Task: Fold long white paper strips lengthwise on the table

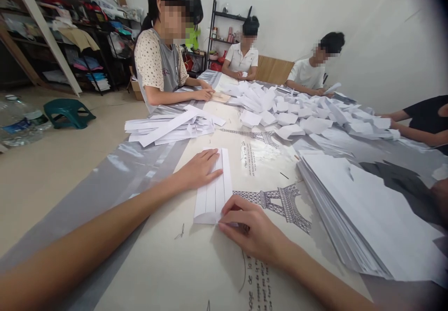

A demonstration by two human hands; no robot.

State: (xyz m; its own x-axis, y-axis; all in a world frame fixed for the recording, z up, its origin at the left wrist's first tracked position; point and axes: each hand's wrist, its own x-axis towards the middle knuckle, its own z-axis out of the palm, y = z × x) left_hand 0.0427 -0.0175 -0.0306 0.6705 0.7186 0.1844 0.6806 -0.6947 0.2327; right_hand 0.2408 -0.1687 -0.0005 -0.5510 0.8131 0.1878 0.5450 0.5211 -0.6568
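Observation:
A folded white sheet (210, 196) with several lengthwise crease lines lies on the printed tablecloth (168, 264) in front of me. My left hand (201, 168) rests flat across its far part, fingers spread and pointing right. At the sheet's near right corner, my right hand (250, 224) pinches the paper edge between thumb and fingers. The near end of the sheet curls up slightly there. To the right of my right hand lies a thick stack of white paper (364, 217).
Folded paper strips (168, 126) lie at the far left of the table, and a large heap of folded papers (301, 108) spreads over its far middle. Several people sit around the table. A green stool (69, 111) and plastic bottles (21, 119) stand on the floor at left.

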